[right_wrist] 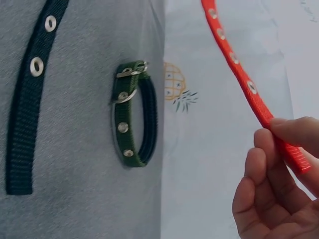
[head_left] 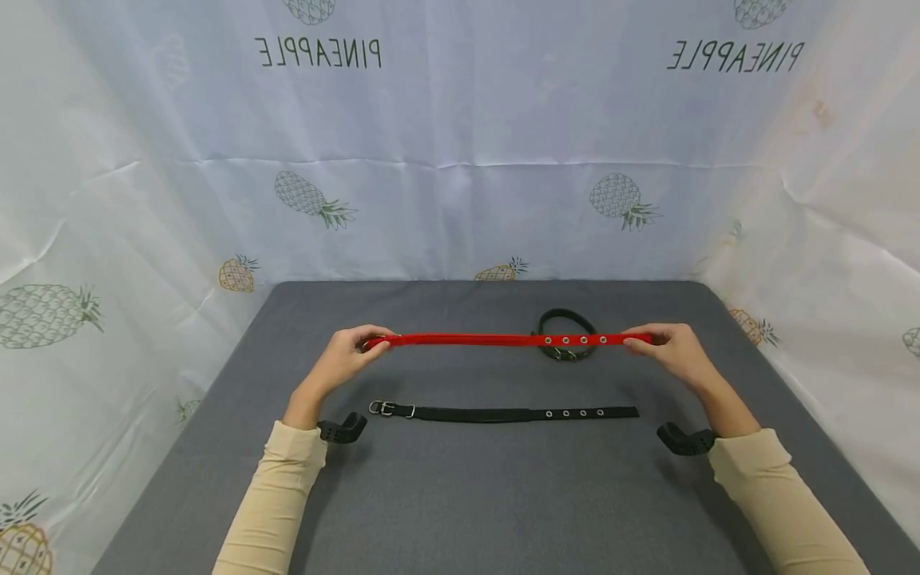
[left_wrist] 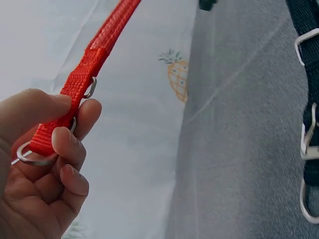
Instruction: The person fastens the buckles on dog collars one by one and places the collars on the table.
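Observation:
A red collar (head_left: pixel 467 339) with metal eyelets is stretched out straight between both hands above the table. My left hand (head_left: pixel 350 351) pinches its buckle end; in the left wrist view the thumb presses on the red webbing (left_wrist: pixel 75 84), beside a metal D-ring (left_wrist: pixel 32 157). At the other end, my right hand (head_left: pixel 670 349) pinches the plain tip past the eyelets (right_wrist: pixel 251 87). Below the red collar, a black collar (head_left: pixel 470 415) lies flat and unbuckled, its buckle (head_left: pixel 388 408) to the left. A dark green collar (right_wrist: pixel 123 127), buckled into a loop, stands behind the red one.
The grey table (head_left: pixel 489 495) has a white pineapple-print curtain (head_left: pixel 460 216) along its back and sides. Black wrist straps (head_left: pixel 343 429) show at both cuffs, low over the table.

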Demonstrator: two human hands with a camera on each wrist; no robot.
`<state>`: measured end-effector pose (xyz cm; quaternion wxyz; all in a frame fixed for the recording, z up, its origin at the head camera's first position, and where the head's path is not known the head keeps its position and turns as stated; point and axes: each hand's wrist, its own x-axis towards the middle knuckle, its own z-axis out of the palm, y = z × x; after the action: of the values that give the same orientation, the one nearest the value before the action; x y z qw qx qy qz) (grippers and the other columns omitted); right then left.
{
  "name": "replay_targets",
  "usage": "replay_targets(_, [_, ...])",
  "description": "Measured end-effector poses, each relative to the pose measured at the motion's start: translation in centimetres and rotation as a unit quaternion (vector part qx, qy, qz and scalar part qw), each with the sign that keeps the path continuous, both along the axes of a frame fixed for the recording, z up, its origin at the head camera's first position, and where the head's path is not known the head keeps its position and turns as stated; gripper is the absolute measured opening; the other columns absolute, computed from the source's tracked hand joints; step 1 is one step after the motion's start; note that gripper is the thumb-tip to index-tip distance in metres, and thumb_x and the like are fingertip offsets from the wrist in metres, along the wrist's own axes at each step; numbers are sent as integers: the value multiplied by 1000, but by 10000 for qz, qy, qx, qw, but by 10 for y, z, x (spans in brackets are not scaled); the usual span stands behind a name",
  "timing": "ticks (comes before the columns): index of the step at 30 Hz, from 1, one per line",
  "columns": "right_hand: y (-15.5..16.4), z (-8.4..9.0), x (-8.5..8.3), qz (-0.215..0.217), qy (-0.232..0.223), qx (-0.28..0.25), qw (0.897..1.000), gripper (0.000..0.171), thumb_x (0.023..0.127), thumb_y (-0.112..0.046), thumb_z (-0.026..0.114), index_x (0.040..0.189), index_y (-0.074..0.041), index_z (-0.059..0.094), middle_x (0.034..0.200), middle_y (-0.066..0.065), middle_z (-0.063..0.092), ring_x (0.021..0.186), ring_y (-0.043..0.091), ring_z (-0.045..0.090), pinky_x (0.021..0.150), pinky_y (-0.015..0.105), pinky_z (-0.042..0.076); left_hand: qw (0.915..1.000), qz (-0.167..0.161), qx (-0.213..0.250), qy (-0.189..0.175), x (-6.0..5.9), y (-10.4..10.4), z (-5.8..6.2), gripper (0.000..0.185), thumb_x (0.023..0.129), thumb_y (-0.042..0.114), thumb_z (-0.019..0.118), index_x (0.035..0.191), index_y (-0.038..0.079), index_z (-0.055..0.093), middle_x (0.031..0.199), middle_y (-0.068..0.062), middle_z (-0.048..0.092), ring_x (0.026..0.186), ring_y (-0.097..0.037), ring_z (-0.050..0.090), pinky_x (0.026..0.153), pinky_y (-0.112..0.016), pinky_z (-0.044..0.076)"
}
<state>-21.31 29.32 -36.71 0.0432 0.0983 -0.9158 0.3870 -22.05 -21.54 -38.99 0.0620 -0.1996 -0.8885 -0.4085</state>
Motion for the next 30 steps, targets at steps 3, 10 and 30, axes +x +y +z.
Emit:
replay_targets(3, [-3,3,0,-53,124,-79,9999,35,92,-24,67,113,3,68,71,-26,60,66,6,51,60,25,37,10000,8,25,93,0,2,2,23,91,12,66,112,3,68,91,-17,71,62,-4,44,54,-18,36])
replay_targets(10, [-11,9,0,49,469,-187,9987,29,90,-18,69,110,3,69,74,-28,58,65,4,52,58,23,43,9993,98,198,317,-1,11,6,27,89,11,69,114,1,67,83,-15,67,64,-4,48,55,-18,38])
replay_targets(30, [-44,24,0,356,790,-594,9945,25,91,-11,67,110,4,68,84,-26,64,70,-5,61,64,19,51,9891,-494,1294,502,-2,41,13,27,88,1,67,115,-3,65,79,-9,64,68,-9,56,59,-20,41])
